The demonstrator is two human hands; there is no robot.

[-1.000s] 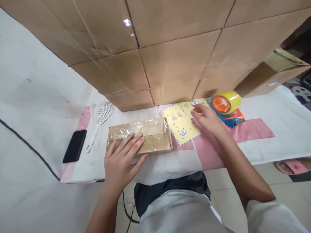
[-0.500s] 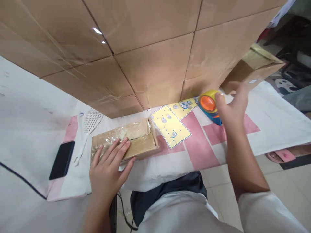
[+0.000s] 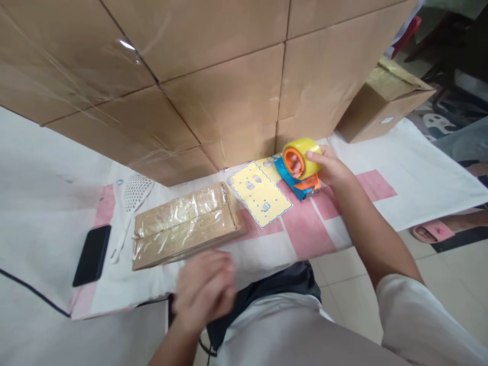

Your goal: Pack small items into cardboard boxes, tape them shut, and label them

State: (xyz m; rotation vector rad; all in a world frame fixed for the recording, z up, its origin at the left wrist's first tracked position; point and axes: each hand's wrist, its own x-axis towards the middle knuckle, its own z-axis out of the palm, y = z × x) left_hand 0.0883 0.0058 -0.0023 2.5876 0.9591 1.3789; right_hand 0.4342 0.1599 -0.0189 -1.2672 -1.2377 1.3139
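My right hand [image 3: 330, 163] grips a tape dispenser [image 3: 295, 178] with a blue body, an orange core and a roll of yellowish tape; some fingertips show through the core. It is over the edge of the yellow patterned cards [image 3: 263, 195]. A flat cardboard box [image 3: 183, 221] lies at the left, its top crossed with shiny clear tape. Just in front of that box, my left hand [image 3: 206, 284] is in the air, apart from it. Its fingers look curled, but motion smears them.
A tall stack of taped cartons [image 3: 221, 107] rises behind the work area. At the back right stands another carton [image 3: 381, 101]. A phone [image 3: 91, 255] and a white slotted skimmer [image 3: 137, 195] lie on the left of the pink and white cloth [image 3: 308, 231]. Another person's foot [image 3: 430, 232] shows at right.
My left hand has lifted off the cardboard box and drawn back toward my body. My right hand has closed round the tape dispenser, which has moved left and turned.
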